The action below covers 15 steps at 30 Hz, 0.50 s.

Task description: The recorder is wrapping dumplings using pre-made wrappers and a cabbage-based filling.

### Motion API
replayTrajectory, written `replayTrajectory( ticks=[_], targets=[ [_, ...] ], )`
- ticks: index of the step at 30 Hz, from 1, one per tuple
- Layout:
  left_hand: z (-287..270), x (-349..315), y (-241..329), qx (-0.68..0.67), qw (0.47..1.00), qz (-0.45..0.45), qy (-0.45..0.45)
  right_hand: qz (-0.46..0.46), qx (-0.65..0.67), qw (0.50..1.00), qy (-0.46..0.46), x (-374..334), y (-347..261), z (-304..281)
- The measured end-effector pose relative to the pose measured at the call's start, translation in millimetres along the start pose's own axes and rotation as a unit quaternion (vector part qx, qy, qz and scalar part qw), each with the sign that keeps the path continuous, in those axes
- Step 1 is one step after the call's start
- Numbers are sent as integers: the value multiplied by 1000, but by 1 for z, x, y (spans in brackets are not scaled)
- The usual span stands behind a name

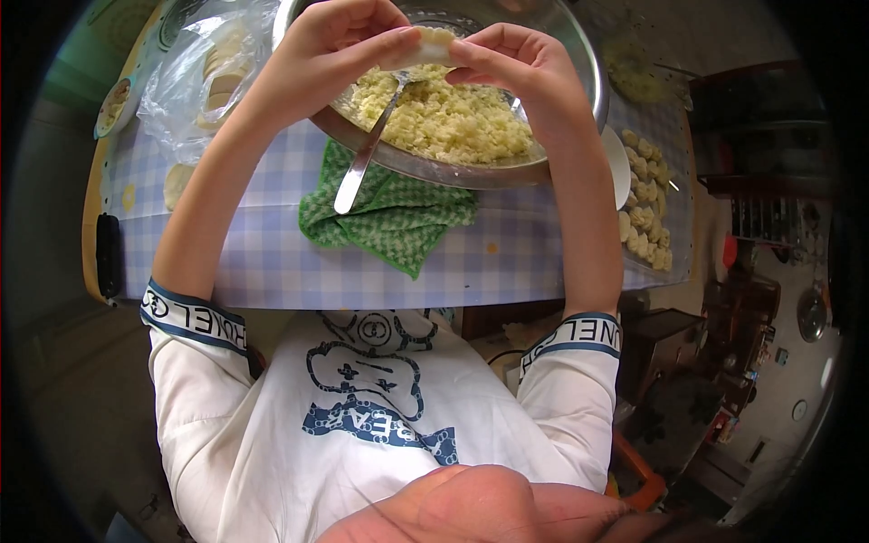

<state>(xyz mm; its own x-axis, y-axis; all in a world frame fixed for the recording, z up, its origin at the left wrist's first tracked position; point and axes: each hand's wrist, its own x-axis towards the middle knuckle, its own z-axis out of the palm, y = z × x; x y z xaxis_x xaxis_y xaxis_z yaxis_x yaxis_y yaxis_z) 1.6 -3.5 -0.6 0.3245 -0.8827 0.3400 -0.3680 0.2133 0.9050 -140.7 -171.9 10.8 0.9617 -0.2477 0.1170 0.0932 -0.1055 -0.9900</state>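
Note:
Above a large steel bowl [434, 172], I pinch a pale dumpling wrapper [424, 51] between both hands. It is folded, with some yellowish filling showing at its top edge. My left hand [339, 50] holds the left end by thumb and fingers, while my right hand [525, 68] grips the right end. Chopped pale yellow-green filling [453, 118] lies in the bowl below. A metal utensil [364, 167] leans over the near rim, its head partly sunk in the filling, so I cannot tell whether it is a spoon or a fork.
A green checked cloth [398, 213] lies by the bowl's near side. Leftward, a clear plastic bag [186, 95] holds round wrappers, with a loose wrapper [176, 185] nearer me and a small bowl [115, 109] beyond. Rows of finished dumplings [644, 199] sit at right, beside a white plate [617, 167].

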Motion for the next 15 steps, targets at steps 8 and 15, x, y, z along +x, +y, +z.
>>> replayTrajectory(
  ticks=[8,15],
  targets=[
    [0,0,1,9,1000,9,5,-8,-3,1000,-2,0,0,0],
    [-1,1,0,5,1000,10,0,8,8,1000,-6,0,-1,1]
  ],
)
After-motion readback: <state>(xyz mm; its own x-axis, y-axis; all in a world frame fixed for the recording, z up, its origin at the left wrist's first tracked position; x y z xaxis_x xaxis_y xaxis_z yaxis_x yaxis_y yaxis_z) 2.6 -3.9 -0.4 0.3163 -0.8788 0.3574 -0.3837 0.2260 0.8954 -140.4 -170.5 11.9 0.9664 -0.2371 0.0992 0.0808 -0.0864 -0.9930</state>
